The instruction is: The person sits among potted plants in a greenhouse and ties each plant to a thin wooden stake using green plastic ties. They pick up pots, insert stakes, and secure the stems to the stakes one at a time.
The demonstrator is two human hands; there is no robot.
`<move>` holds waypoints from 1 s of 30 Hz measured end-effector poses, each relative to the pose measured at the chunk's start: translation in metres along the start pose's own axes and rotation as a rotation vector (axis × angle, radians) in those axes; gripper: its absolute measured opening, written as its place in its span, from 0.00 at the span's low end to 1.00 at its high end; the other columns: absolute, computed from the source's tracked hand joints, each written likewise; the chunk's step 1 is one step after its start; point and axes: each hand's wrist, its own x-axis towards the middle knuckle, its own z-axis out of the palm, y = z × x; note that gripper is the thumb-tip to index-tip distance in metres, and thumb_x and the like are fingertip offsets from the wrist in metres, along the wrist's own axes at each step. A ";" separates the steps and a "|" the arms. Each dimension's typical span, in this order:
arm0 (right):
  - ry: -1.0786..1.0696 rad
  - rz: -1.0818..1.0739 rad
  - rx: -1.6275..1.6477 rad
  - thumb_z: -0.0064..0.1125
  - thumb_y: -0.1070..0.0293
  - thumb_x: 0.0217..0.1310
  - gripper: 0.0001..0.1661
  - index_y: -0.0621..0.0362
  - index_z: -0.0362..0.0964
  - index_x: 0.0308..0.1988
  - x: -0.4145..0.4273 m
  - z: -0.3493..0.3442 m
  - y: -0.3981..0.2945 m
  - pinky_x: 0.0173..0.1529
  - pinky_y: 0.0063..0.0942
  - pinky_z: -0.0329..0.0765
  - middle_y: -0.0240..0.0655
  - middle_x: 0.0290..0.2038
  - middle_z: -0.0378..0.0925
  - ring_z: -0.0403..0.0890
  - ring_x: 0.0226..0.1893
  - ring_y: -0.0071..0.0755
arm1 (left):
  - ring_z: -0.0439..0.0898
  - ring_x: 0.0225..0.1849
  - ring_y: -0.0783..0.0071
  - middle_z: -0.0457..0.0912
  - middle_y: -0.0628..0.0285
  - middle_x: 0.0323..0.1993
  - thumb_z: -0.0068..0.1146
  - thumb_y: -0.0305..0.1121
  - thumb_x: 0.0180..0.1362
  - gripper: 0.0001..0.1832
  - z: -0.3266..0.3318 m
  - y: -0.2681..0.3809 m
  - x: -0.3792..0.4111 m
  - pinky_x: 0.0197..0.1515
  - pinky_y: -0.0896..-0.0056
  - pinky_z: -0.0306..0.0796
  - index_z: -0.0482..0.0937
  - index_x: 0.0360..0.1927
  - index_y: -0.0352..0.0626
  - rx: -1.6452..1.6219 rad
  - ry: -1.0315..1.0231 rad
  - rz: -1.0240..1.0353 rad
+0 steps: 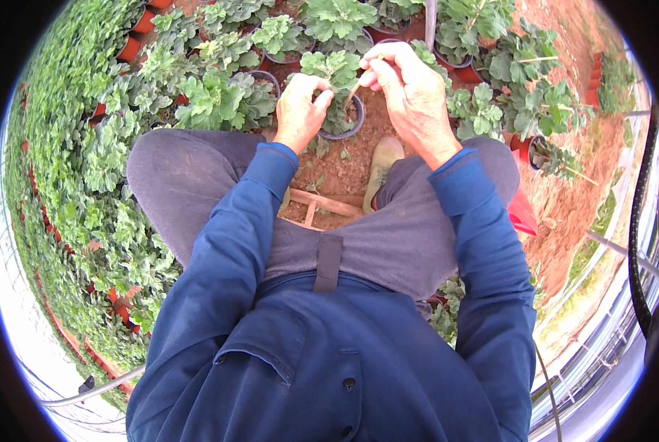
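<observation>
A leafy green plant (334, 67) grows in a dark-rimmed plastic pot (358, 122) on the soil between my feet. My left hand (301, 113) is at the plant's left side, thumb and forefinger pinched at its leaves; the exact point of grip is partly hidden. In my right hand (412, 91), between thumb and fingers, is a thin tan stick (352, 94). It slants down and left towards the pot. Leaves hide part of the pot's inside.
Similar potted plants (224, 102) crowd the left and front, with more plants (550, 105) at right, some with sticks. A grey metal pole (430, 25) stands ahead. Under me is a wooden frame (326, 204). Red plastic (522, 212) lies by my right knee on reddish soil (572, 215).
</observation>
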 end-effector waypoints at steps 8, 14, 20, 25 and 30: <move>-0.067 -0.057 -0.036 0.53 0.76 0.63 0.05 0.62 0.73 0.40 0.006 0.011 0.008 0.35 0.25 0.77 0.37 0.31 0.77 0.81 0.28 0.28 | 0.79 0.38 0.56 0.78 0.58 0.33 0.66 0.29 0.48 0.08 0.003 0.005 -0.004 0.41 0.62 0.72 0.79 0.32 0.44 -0.076 -0.021 -0.048; -0.085 -0.047 -0.054 0.52 0.76 0.63 0.06 0.62 0.73 0.40 0.005 0.016 0.015 0.35 0.25 0.76 0.37 0.32 0.76 0.80 0.29 0.30 | 0.79 0.37 0.56 0.78 0.57 0.33 0.66 0.30 0.48 0.08 0.001 0.006 -0.006 0.41 0.61 0.72 0.79 0.32 0.44 -0.057 -0.029 -0.042; -0.165 -0.156 -0.273 0.56 0.79 0.52 0.10 0.61 0.73 0.39 0.002 0.017 0.025 0.38 0.28 0.79 0.37 0.39 0.76 0.81 0.33 0.34 | 0.79 0.37 0.56 0.78 0.57 0.33 0.66 0.30 0.48 0.08 0.000 0.008 -0.011 0.40 0.61 0.72 0.79 0.31 0.44 -0.069 -0.070 -0.032; -0.180 -0.197 -0.319 0.56 0.79 0.49 0.12 0.60 0.73 0.38 -0.009 0.024 0.048 0.42 0.32 0.79 0.37 0.40 0.75 0.79 0.38 0.42 | 0.79 0.36 0.54 0.78 0.57 0.32 0.66 0.31 0.48 0.08 0.002 0.008 -0.010 0.40 0.59 0.72 0.79 0.31 0.45 -0.063 -0.070 -0.014; -0.203 -0.201 -0.367 0.55 0.78 0.50 0.11 0.59 0.73 0.38 -0.003 0.022 0.055 0.39 0.34 0.79 0.39 0.37 0.75 0.79 0.35 0.42 | 0.79 0.37 0.54 0.78 0.57 0.33 0.66 0.30 0.48 0.08 0.007 0.004 -0.014 0.40 0.59 0.72 0.79 0.31 0.46 -0.104 -0.081 0.024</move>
